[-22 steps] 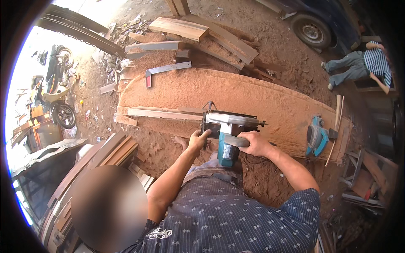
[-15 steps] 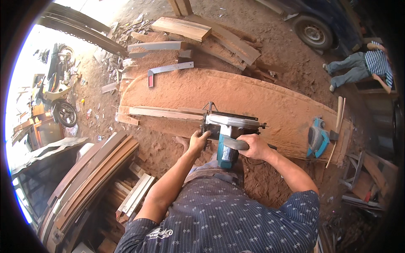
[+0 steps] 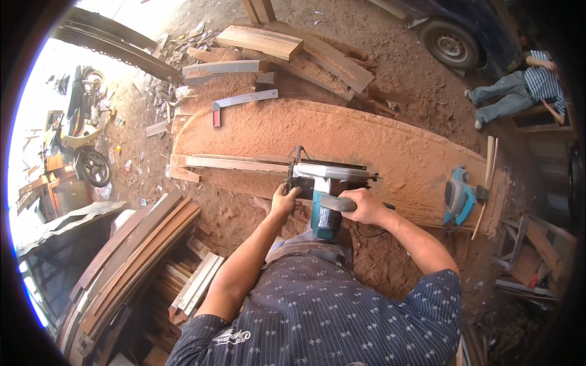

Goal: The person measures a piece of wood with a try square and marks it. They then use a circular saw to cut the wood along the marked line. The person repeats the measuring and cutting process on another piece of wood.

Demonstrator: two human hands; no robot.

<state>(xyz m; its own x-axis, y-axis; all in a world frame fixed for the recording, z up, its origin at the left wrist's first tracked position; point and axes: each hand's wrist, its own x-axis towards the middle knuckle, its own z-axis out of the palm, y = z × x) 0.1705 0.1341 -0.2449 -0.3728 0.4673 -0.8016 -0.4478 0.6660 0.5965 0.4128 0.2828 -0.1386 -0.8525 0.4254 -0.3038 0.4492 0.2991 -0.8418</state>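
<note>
A teal and silver circular saw [image 3: 326, 204] stands over the middle of a sawdust-covered wooden bench [image 3: 390, 146]. Its rear handle is wrapped by my right hand [image 3: 365, 206]. My left hand [image 3: 284, 200] is closed at the left end of the saw, its fingers curled on the edge of the dark base; part of the grip is hidden. From under that end a long, narrow wooden strip [image 3: 238, 163] runs left along the bench. The blade and the cut are hidden beneath the saw's body.
A metal try square [image 3: 244, 97] lies toward the bench's back left. At the right end are a teal electric planer [image 3: 459, 196] and a hammer [image 3: 488, 165]. Timber planks [image 3: 262, 41] are piled beyond, more boards [image 3: 134, 250] stand left. A person [image 3: 525, 88] is at the far right, near a vehicle.
The saw and both my hands have shifted slightly left along the wooden strip. My grip looks the same. The person at the far right has moved their arms.
</note>
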